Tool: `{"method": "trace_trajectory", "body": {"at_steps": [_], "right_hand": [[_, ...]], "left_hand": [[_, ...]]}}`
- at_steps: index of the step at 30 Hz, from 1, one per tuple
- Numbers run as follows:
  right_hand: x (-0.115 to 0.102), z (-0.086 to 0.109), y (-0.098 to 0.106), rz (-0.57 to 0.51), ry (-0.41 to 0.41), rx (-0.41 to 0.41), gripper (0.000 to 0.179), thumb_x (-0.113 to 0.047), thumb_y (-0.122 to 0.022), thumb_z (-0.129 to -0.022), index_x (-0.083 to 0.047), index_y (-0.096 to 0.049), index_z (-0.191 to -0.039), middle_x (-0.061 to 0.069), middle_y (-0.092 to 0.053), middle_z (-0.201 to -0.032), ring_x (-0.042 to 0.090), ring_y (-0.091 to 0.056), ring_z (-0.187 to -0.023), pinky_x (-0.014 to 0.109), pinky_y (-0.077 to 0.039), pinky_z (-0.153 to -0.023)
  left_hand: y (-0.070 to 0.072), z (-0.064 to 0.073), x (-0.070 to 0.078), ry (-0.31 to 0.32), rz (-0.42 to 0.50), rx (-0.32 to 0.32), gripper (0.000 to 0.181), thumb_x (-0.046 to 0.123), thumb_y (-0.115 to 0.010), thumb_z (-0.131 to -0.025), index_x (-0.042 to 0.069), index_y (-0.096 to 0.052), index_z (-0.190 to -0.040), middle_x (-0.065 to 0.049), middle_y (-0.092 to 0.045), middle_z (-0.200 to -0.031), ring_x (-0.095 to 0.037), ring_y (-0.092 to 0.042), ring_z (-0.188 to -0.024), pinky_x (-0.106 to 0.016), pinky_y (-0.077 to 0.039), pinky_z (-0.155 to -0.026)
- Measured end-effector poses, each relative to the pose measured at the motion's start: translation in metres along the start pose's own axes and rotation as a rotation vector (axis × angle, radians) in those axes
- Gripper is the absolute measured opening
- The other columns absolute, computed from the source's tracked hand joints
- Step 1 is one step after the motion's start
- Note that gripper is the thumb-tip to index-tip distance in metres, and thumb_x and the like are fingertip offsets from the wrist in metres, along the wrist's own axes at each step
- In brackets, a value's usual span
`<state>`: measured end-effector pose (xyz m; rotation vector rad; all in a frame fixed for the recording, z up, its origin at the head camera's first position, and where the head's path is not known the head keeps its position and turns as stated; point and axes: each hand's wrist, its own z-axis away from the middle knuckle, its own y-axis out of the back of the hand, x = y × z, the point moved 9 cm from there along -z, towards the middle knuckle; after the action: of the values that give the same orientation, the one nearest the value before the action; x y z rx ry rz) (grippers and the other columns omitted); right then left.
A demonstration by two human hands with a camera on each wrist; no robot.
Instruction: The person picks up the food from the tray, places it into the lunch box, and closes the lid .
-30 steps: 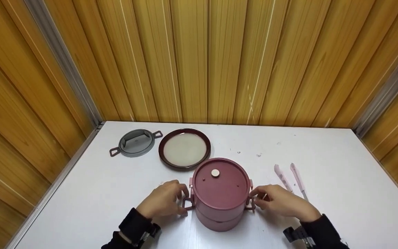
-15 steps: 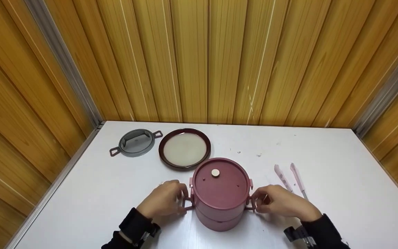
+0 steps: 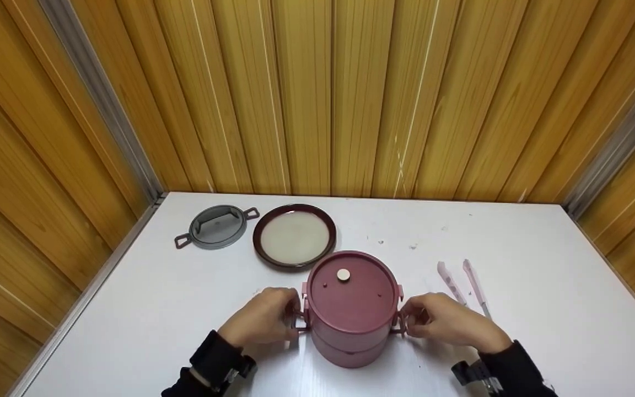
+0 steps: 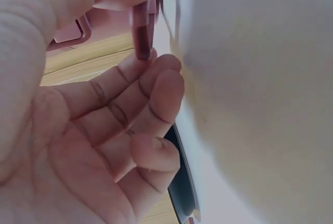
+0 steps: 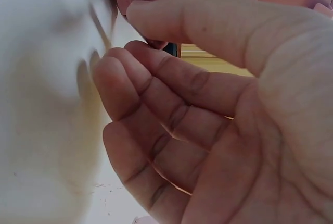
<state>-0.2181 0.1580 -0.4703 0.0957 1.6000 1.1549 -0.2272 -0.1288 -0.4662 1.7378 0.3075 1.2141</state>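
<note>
A round maroon lunch box (image 3: 353,309) with a white button on its lid stands upright on the table in the head view. Pink clips sit on its sides, and a loop handle juts out left and right. My left hand (image 3: 265,317) pinches the left handle; in the left wrist view the thumb lies on one side of that handle (image 4: 143,34) and a fingertip on the other. On the opposite side, my right hand (image 3: 444,320) pinches the right handle (image 3: 398,330) between thumb and forefinger, its other fingers bent below in the right wrist view.
Behind the lunch box lies a cream plate (image 3: 322,212) with a dark brown rim. Further left is a round grey lidded dish (image 3: 218,234) with two side handles. Two pink-handled utensils (image 3: 474,281) lie beyond my right hand. A wood-panelled wall (image 3: 361,99) borders the white table (image 3: 527,248).
The fingers of both hands have closed in on the two handles, the left hand shifting slightly towards the lunch box. The lunch box and the other things stay where they were.
</note>
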Motion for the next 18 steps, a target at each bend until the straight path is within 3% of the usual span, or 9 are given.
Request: {"method": "trace_trajectory", "body": {"at_steps": [4,10,15,18], "right_hand": [[-0.002,-0.001,0.0,-0.006,0.015,0.008,0.017,-0.01,-0.081,-0.094,-0.006,-0.08,-0.111,-0.003,-0.077,-0.095,-0.003,-0.063,-0.085,0.02,-0.055,-0.076],[-0.006,-0.002,0.001,-0.01,0.024,0.026,0.018,-0.011,-0.08,-0.095,-0.006,-0.08,-0.112,-0.005,-0.076,-0.091,-0.004,-0.063,-0.082,0.02,-0.055,-0.073],[-0.01,-0.004,0.0,-0.007,0.039,0.035,0.018,-0.013,-0.081,-0.097,-0.006,-0.08,-0.114,-0.005,-0.076,-0.092,-0.003,-0.064,-0.084,0.021,-0.057,-0.075],[-0.011,-0.005,-0.001,-0.001,0.04,0.039,0.017,-0.017,-0.082,-0.097,-0.008,-0.08,-0.113,-0.005,-0.077,-0.093,-0.004,-0.064,-0.084,0.02,-0.057,-0.075]], "left_hand": [[0.001,-0.001,0.002,-0.015,0.066,0.003,0.03,0.005,-0.093,-0.075,0.004,-0.07,-0.093,-0.008,-0.07,-0.083,0.0,-0.051,-0.071,-0.02,-0.049,-0.064],[0.0,-0.003,0.003,-0.012,0.117,0.011,0.029,0.003,-0.092,-0.075,0.011,-0.071,-0.093,-0.001,-0.071,-0.082,0.002,-0.056,-0.071,-0.018,-0.053,-0.066],[-0.003,-0.006,0.004,-0.011,0.15,0.021,0.029,0.001,-0.09,-0.073,0.013,-0.072,-0.093,-0.007,-0.075,-0.085,-0.003,-0.06,-0.074,-0.018,-0.055,-0.068],[-0.004,-0.007,0.005,-0.014,0.164,0.027,0.029,0.0,-0.088,-0.073,0.013,-0.073,-0.094,-0.003,-0.075,-0.085,-0.009,-0.065,-0.076,-0.019,-0.055,-0.068]]}}
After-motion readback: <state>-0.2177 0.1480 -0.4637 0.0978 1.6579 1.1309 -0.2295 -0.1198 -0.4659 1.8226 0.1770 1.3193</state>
